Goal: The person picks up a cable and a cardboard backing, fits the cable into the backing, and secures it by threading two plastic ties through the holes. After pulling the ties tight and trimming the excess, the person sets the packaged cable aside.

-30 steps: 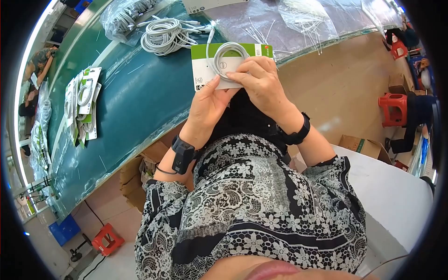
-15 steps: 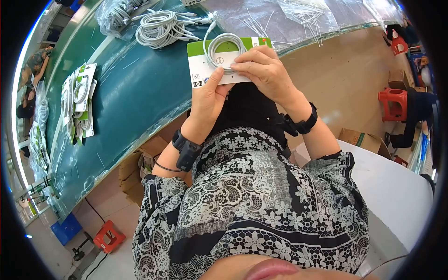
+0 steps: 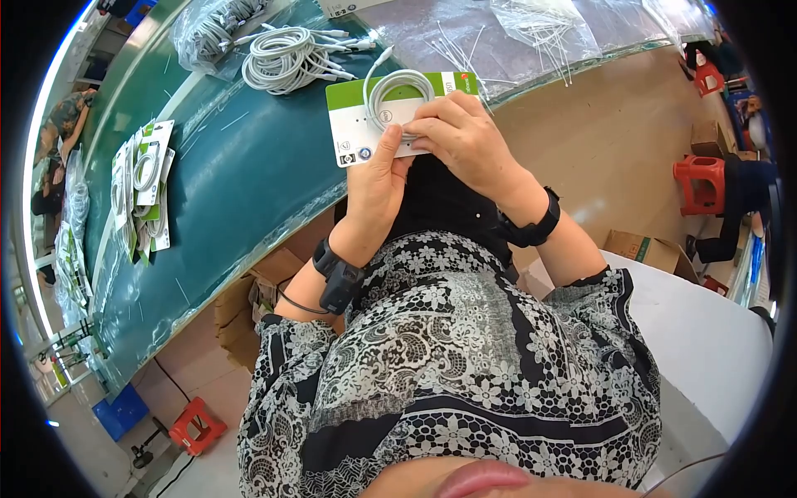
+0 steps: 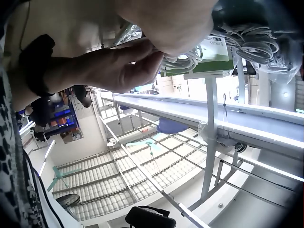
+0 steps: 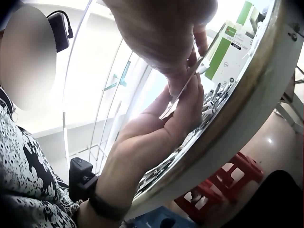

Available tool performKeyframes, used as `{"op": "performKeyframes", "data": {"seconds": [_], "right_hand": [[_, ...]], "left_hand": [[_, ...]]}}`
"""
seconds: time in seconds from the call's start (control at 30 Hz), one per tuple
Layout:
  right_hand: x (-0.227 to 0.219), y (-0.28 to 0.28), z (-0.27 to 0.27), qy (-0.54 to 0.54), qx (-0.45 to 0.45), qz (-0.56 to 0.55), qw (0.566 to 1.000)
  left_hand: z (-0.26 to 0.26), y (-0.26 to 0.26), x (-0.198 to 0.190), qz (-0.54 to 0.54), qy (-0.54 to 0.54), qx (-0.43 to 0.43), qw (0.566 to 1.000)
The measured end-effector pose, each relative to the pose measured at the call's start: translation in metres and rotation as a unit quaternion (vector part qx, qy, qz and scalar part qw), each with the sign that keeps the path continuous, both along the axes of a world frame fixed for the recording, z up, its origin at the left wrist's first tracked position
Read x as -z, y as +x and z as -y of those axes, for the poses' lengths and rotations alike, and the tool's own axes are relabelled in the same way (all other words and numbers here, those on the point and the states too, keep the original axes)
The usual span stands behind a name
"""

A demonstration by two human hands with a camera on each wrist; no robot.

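Held over the table's front edge in the head view is a green-and-white printed card (image 3: 342,137) with a coiled light-grey cable (image 3: 375,93) lying on its face. My left hand (image 3: 374,187) grips the card's lower edge, thumb in front near the coil and its other fingers behind. At the lower right of the coil, my right hand (image 3: 466,145) pinches the cable with thumb and curled fingers, covering that part of the card. One cable end with a plug (image 3: 383,56) sticks up past the card's top edge. The right wrist view shows the card edge-on between both hands.
A bundle of coiled cables (image 3: 282,62) lies on the green table (image 3: 232,158) beyond the card, beside a clear bag (image 3: 207,37) of cables. At left is a pile of carded cables (image 3: 149,187). White zip ties (image 3: 457,54) lie at the back right, near a plastic bag (image 3: 544,29).
The card first rises a little with both hands, then comes slightly down and left, tilting so its left side sits lower. Both hands keep their hold.
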State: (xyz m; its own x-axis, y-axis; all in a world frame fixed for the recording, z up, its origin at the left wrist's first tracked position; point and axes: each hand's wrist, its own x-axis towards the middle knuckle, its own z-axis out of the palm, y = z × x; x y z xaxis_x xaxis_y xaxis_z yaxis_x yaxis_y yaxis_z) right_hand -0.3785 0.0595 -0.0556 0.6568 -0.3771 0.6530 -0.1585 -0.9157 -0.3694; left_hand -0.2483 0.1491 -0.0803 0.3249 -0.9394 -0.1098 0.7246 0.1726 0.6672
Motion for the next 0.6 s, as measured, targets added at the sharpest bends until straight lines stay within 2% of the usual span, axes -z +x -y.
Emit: {"op": "performKeyframes", "data": {"seconds": [0.13,0.33,0.43,0.5,0.6], "right_hand": [[0.003,0.002,-0.003,-0.032,0.019,0.010,0.999],[0.001,0.002,-0.006,-0.084,0.030,0.017,0.996],[-0.002,0.004,-0.013,-0.069,0.028,0.007,0.997],[-0.003,0.008,-0.015,-0.062,0.038,-0.002,0.997],[-0.001,0.023,-0.018,-0.037,-0.006,0.006,0.999]], "left_hand": [[0.001,-0.004,-0.001,-0.048,-0.006,-0.007,0.999],[-0.004,-0.005,-0.003,-0.025,0.020,-0.022,0.999],[-0.005,-0.004,-0.002,-0.010,0.018,-0.023,1.000],[-0.012,0.003,-0.004,0.091,0.020,-0.058,0.994],[-0.019,0.019,-0.002,0.135,0.030,-0.078,0.987]]}}
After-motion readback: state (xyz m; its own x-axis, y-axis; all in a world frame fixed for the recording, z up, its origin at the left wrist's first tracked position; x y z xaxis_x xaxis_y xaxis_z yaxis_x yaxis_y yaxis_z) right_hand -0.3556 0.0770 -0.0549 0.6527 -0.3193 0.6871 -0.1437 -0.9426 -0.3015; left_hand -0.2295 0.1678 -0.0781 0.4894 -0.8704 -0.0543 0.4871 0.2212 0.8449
